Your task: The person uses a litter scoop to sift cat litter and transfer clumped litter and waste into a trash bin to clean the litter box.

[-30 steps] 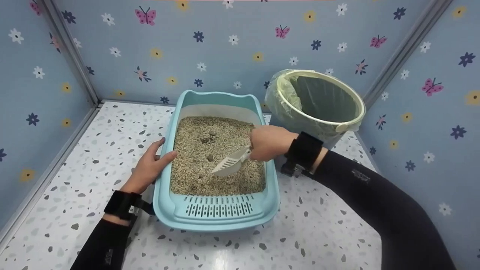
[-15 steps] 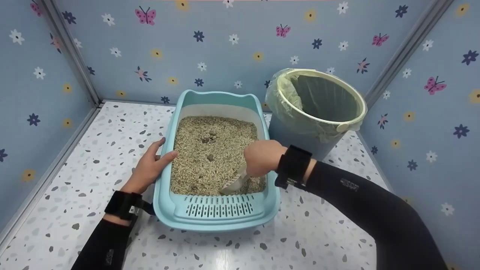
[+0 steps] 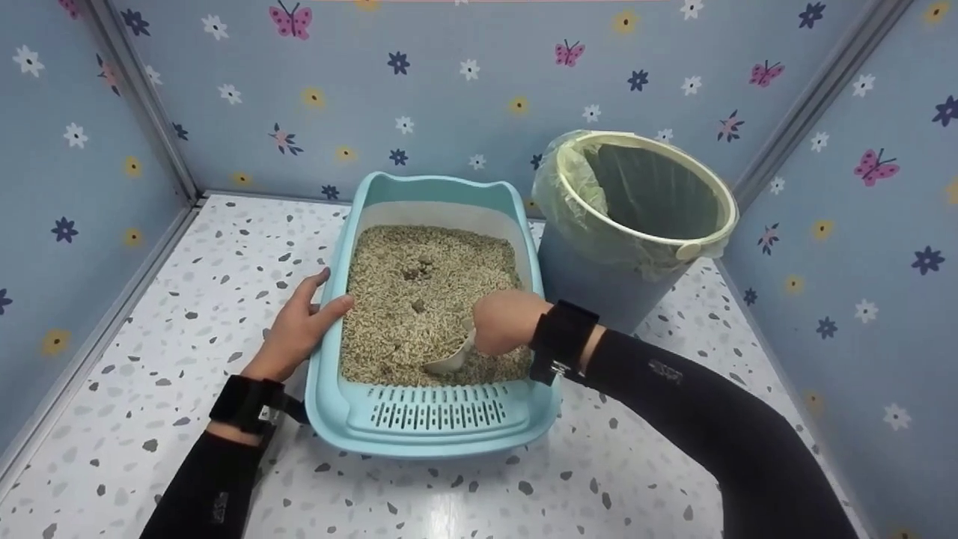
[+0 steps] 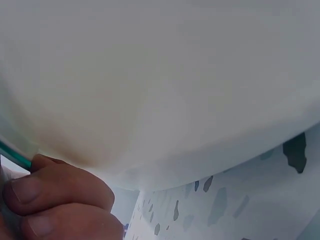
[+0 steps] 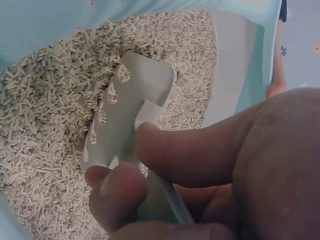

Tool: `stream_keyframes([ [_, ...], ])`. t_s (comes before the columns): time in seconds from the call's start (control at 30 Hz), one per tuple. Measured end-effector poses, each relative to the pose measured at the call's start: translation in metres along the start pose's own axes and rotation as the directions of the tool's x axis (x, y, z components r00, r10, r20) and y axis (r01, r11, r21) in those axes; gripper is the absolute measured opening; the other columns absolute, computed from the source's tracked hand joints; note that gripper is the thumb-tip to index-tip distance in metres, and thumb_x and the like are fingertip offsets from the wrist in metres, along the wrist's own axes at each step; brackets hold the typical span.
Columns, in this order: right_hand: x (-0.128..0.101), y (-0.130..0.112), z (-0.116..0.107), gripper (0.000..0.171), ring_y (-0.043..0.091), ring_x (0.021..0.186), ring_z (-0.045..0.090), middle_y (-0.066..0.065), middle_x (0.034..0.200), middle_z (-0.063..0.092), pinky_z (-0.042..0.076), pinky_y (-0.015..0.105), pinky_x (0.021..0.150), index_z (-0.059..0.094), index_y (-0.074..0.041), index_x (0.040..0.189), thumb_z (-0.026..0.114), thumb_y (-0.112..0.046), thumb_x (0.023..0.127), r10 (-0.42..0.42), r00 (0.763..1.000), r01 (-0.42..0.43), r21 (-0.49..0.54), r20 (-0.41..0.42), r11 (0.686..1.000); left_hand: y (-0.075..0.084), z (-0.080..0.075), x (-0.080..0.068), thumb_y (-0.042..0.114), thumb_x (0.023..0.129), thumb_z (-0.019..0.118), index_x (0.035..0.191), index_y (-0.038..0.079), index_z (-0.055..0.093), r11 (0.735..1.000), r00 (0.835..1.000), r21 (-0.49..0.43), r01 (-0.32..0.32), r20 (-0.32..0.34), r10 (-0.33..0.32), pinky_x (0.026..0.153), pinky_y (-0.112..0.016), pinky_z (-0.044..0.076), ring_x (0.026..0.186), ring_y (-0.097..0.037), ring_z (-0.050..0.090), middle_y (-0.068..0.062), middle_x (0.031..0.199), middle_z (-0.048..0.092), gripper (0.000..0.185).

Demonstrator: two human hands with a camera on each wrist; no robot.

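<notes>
While the left hand (image 3: 298, 327) grips the pale-blue rectangular plastic tray (image 3: 434, 447) by its left rim, the right hand (image 3: 505, 322), fingers curled, holds an off-white slotted scoop (image 3: 449, 364) against tan pellet litter (image 3: 389, 299); scoop axis slants from this nearer hand leftward, toward the person.

A blue litter tray (image 3: 438, 446) on a speckled white surface (image 3: 599, 471), viewed from above. The left hand (image 3: 298, 328) grips the tray's left rim, thumb over the edge. The right hand (image 3: 507, 322) holds a pale scoop (image 3: 449, 363), its blade against the granular litter (image 3: 382, 322). Dark clumps (image 3: 413, 275) lie farther back. Right of the tray stands a blue bin (image 3: 591, 277) with a translucent liner (image 3: 552, 183); behind, blue panels (image 3: 479, 112) bear flowers (image 3: 398, 63) and butterflies (image 3: 290, 21).
</notes>
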State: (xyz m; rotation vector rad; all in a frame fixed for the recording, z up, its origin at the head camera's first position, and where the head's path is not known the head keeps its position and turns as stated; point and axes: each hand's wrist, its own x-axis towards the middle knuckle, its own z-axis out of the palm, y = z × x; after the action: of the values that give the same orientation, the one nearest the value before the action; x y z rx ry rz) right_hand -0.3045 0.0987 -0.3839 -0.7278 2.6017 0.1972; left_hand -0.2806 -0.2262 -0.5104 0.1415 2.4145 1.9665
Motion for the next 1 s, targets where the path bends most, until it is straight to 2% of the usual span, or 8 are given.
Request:
stream_keyframes([
  [0.13,0.0,-0.002,-0.001,0.037,0.021,0.063,0.045,0.0,0.069,0.044,0.042,0.038,0.058,0.045,-0.019,0.068,0.063,-0.009,0.099,0.009,1.0,-0.009,-0.017,-0.003,1.0,0.002,-0.001,0.001,0.045,0.113,0.066,0.18,0.011,0.015,1.0,1.0,-0.005,-0.006,-0.001,0.006,0.082,-0.039,0.069,0.104,-0.039,0.078,-0.037,0.131,0.069,0.091],
  [0.37,-0.015,-0.004,0.007,0.015,0.017,0.061,0.049,-0.002,0.074,0.057,0.045,0.035,0.049,0.062,-0.018,0.077,0.067,-0.005,0.082,0.039,0.998,-0.037,0.03,-0.053,0.999,0.001,0.0,0.0,0.045,0.113,0.065,0.179,0.009,0.013,1.0,1.0,0.0,-0.004,0.009,0.004,0.083,-0.039,0.068,0.103,-0.039,0.079,-0.037,0.128,0.07,0.092],
  [0.53,-0.02,-0.003,0.01,0.025,0.019,0.06,0.047,0.0,0.069,0.047,0.043,0.038,0.048,0.052,-0.019,0.071,0.065,-0.005,0.088,0.052,0.996,-0.051,0.013,-0.078,0.999,0.001,0.0,0.0,0.045,0.114,0.063,0.18,0.01,0.013,1.0,1.0,0.013,-0.005,0.014,0.005,0.083,-0.036,0.067,0.105,-0.038,0.078,-0.036,0.129,0.07,0.09],
  [0.6,-0.016,-0.004,0.013,0.024,0.018,0.059,0.047,-0.001,0.068,0.047,0.044,0.036,0.047,0.055,-0.016,0.072,0.064,-0.004,0.09,0.059,0.996,-0.056,0.036,-0.072,0.998,0.001,-0.001,-0.001,0.045,0.115,0.062,0.18,0.01,0.012,1.0,1.0,0.016,-0.001,0.015,0.001,0.084,-0.035,0.067,0.106,-0.038,0.078,-0.036,0.13,0.07,0.089],
  [0.7,-0.008,-0.006,0.018,0.027,0.016,0.057,0.046,-0.002,0.068,0.046,0.045,0.033,0.048,0.056,-0.016,0.072,0.065,-0.008,0.096,0.05,0.998,-0.049,0.042,-0.039,0.998,0.002,-0.001,-0.001,0.046,0.114,0.063,0.18,0.009,0.012,1.0,1.0,0.015,0.002,0.011,-0.002,0.083,-0.036,0.067,0.107,-0.039,0.078,-0.037,0.131,0.069,0.09],
  [0.77,-0.002,-0.006,0.02,0.035,0.015,0.055,0.044,-0.004,0.065,0.043,0.043,0.032,0.048,0.053,-0.017,0.068,0.066,-0.011,0.101,0.039,0.999,-0.039,0.017,-0.008,0.999,0.002,-0.001,-0.001,0.046,0.114,0.064,0.179,0.009,0.012,1.0,1.0,0.02,0.001,0.01,-0.001,0.083,-0.036,0.067,0.107,-0.039,0.077,-0.038,0.131,0.069,0.091],
  [0.87,0.007,-0.008,0.018,0.05,0.013,0.052,0.032,-0.005,0.06,0.032,0.033,0.03,0.048,0.042,-0.02,0.06,0.063,-0.011,0.105,-0.005,0.998,0.007,-0.03,0.067,1.0,0.002,-0.002,-0.001,0.045,0.114,0.065,0.179,0.009,0.013,1.0,1.0,0.024,0.003,0.003,-0.003,0.083,-0.036,0.068,0.107,-0.039,0.077,-0.038,0.131,0.068,0.091],
  [1.0,0.015,-0.012,0.009,0.056,0.012,0.055,0.015,-0.005,0.06,0.019,0.02,0.029,0.054,0.032,-0.02,0.058,0.055,-0.002,0.107,-0.069,0.981,0.079,-0.048,0.184,0.996,0.002,-0.003,-0.002,0.043,0.114,0.065,0.179,0.008,0.014,1.0,1.0,0.016,0.004,-0.003,-0.004,0.081,-0.037,0.068,0.104,-0.038,0.078,-0.039,0.13,0.068,0.09],
])
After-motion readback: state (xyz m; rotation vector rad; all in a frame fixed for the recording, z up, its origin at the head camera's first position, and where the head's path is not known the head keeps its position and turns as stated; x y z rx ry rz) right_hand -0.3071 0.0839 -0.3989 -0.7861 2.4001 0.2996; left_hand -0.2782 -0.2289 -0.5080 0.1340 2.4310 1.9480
